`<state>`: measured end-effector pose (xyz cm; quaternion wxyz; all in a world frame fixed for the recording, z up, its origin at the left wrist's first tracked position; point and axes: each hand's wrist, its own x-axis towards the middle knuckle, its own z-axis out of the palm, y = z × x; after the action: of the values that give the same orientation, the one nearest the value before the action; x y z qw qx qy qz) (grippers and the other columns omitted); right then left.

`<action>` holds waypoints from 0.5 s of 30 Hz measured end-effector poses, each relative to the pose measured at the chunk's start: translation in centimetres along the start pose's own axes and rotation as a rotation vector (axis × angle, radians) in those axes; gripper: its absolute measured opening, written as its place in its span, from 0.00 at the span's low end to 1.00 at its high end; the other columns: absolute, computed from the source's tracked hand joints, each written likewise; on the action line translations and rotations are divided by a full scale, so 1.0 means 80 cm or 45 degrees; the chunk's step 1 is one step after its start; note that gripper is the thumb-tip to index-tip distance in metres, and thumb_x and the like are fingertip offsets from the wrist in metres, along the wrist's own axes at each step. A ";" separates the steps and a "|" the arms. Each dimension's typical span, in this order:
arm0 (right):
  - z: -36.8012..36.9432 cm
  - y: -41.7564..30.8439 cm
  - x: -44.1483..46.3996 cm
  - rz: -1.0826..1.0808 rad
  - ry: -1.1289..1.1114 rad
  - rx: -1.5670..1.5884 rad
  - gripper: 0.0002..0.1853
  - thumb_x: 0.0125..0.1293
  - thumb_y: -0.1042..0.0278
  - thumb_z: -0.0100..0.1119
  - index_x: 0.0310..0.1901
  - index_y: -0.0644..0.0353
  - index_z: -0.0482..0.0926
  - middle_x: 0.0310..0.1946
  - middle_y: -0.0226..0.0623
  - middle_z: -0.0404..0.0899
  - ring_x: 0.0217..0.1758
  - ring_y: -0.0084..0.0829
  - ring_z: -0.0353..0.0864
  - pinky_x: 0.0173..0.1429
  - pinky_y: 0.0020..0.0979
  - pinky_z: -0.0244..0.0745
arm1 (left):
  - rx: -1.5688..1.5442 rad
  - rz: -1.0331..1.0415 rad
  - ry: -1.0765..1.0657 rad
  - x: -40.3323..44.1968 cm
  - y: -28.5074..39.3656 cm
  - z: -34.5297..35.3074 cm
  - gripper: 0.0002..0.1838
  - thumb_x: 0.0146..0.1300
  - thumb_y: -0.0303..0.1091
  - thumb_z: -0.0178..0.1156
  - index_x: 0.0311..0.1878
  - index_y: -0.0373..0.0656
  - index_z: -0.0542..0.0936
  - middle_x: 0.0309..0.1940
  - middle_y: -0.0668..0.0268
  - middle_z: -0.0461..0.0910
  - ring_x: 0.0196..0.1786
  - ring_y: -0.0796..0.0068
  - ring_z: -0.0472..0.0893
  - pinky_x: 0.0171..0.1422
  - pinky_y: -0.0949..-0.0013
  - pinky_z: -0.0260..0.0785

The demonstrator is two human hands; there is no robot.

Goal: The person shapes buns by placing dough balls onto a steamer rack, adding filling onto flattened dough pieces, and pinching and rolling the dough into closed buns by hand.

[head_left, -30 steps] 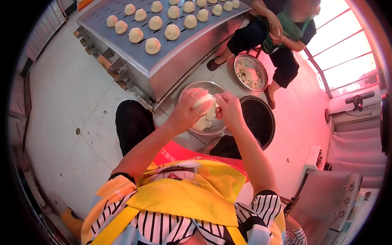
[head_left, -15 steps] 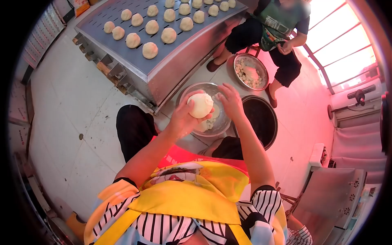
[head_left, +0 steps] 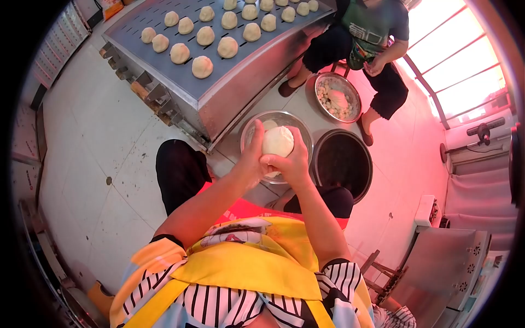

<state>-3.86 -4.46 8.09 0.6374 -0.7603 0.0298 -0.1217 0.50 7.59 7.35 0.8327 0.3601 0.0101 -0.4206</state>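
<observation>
A round, pale dough ball (head_left: 278, 141) is held between both hands above a metal bowl (head_left: 306, 131). My left hand (head_left: 252, 159) supports it from the left, its fingers pointing up along the side. Curled round the right side of the ball is my right hand (head_left: 294, 158), with its thumb across the front. The bowl lies beneath the hands, and they hide most of what is in it. Behind it, rows of similar dough balls (head_left: 202, 66) rest on a slotted metal table top (head_left: 164, 71).
A black tub (head_left: 343, 164) stands right of the bowl. Beyond it is a metal basin (head_left: 358, 104) of small pale pieces, by a seated person (head_left: 372, 33) in a green apron. A fan (head_left: 483, 133) and a wooden stool (head_left: 383, 270) are at the right.
My right hand has come from beside the ball to close on its right side. The ball has shifted slightly right. The seated person's hand has moved a little.
</observation>
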 end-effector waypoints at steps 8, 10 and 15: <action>0.016 -0.003 -0.001 0.043 0.245 0.109 0.36 0.38 0.61 0.80 0.50 0.61 0.71 0.37 0.32 0.77 0.37 0.27 0.77 0.45 0.30 0.75 | 0.098 -0.116 0.006 -0.008 0.013 0.014 0.37 0.63 0.73 0.37 0.56 0.49 0.72 0.46 0.69 0.78 0.46 0.76 0.79 0.43 0.70 0.73; 0.021 -0.002 -0.002 -0.073 0.326 -0.106 0.34 0.38 0.64 0.79 0.49 0.61 0.71 0.37 0.32 0.77 0.35 0.27 0.78 0.42 0.29 0.75 | 0.007 -0.142 -0.083 -0.008 0.013 0.004 0.36 0.63 0.72 0.38 0.55 0.50 0.72 0.45 0.69 0.79 0.41 0.76 0.80 0.38 0.72 0.73; 0.003 -0.035 -0.013 0.227 0.021 0.553 0.33 0.38 0.66 0.77 0.48 0.61 0.71 0.36 0.37 0.77 0.36 0.29 0.79 0.37 0.31 0.76 | 0.219 -0.227 -0.300 -0.010 0.014 -0.013 0.39 0.61 0.75 0.35 0.53 0.51 0.74 0.39 0.71 0.79 0.31 0.78 0.79 0.28 0.72 0.70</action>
<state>-5.09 -3.49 10.67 0.7940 -0.5987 0.0750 -0.0745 1.04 9.22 7.52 0.7536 0.3758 -0.0916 -0.5314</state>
